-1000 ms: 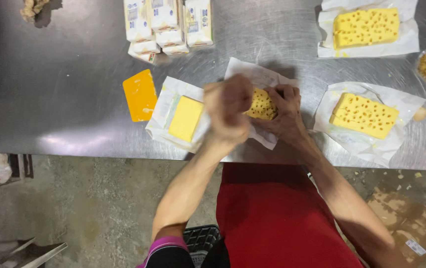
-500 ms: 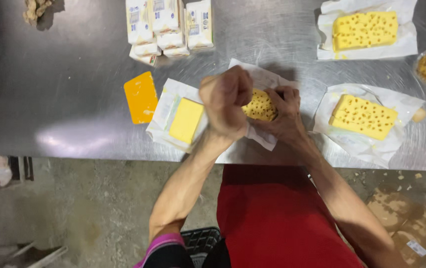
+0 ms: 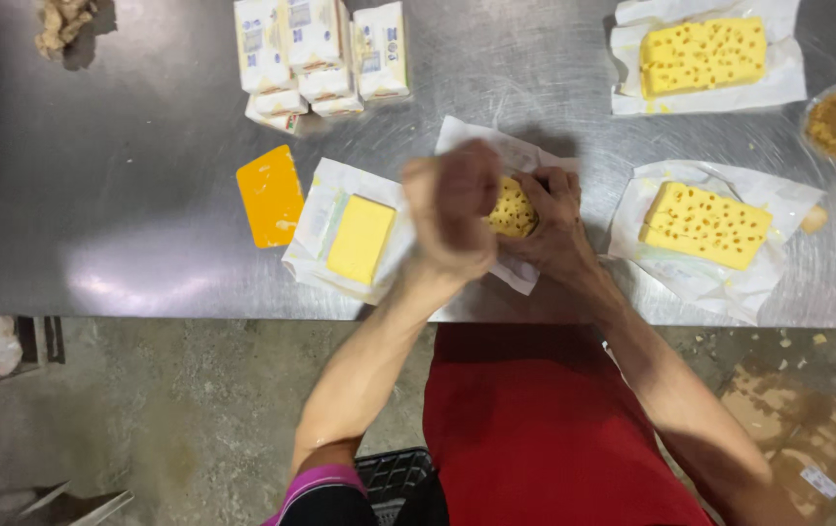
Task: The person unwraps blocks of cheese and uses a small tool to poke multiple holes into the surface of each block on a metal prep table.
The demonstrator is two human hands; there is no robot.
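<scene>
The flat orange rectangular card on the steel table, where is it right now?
In the head view, the flat orange rectangular card lies left of centre on the steel table, beside the smooth yellow block on white paper and below the white packets.

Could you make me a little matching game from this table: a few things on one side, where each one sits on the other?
Things:
1. orange slab
2. wrapped packs
3. smooth yellow block
4. block with holes

Places:
a. under the right hand
b. bare on the metal table
c. on open white paper
d. stacked at the far edge

Pairs: 1-b, 2-d, 3-c, 4-a
</scene>
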